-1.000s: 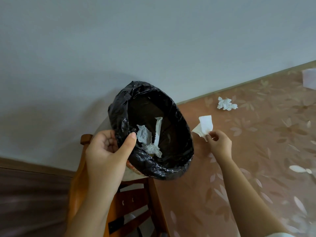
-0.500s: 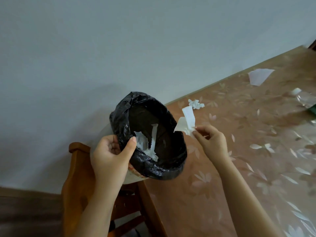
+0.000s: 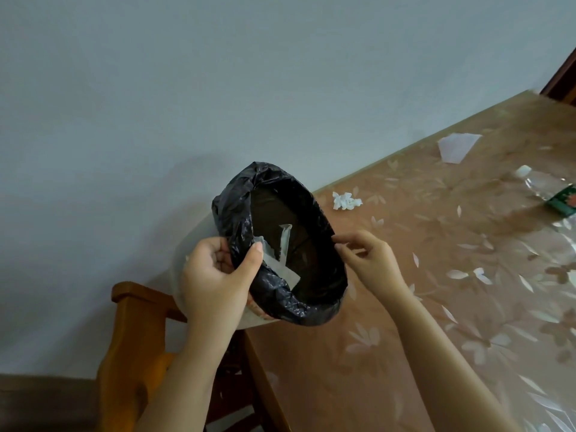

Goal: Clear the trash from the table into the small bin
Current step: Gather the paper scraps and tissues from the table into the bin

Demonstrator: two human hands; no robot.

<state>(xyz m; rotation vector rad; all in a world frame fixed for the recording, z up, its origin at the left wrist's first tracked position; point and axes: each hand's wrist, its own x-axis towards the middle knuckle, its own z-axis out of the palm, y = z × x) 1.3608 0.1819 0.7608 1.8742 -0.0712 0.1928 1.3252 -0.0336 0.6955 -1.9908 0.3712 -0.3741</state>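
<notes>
Black plastic lines the small white bin [image 3: 274, 244], which sits tilted in mid-frame with its mouth turned toward the camera, held off the counter's left edge rather than standing on it. White paper scraps [image 3: 282, 260] lie inside against the near wall of the liner. The left hand [image 3: 218, 275] clamps the rim, thumb inside over the liner and fingers behind on the white outer wall, so its grip is closed on the bin. The right hand [image 3: 367, 260] hovers at the bin's right rim with thumb and forefinger close together, a narrow grip with nothing visible between them; it looks empty.

By this reading, the step in hand is the end of one drop: a piece is in, and the right hand is free.

Trash is left on the brown floral-patterned counter [image 3: 436, 307]. A crumpled white tissue wad [image 3: 346, 201] lies nearest, just beyond the bin in the centre of the frame. A flat pale sheet of paper [image 3: 456, 146] lies further off at upper right, and a clear plastic bottle with a green label [image 3: 551, 194] lies on its side at the right edge.

The next move calls for the right hand to reach for the tissue wad, pinch it lightly, and bring it back over the open mouth while the left hand holds the tilt steady. An orange-brown wooden chair [image 3: 134, 338] stands below the bin at lower left.
</notes>
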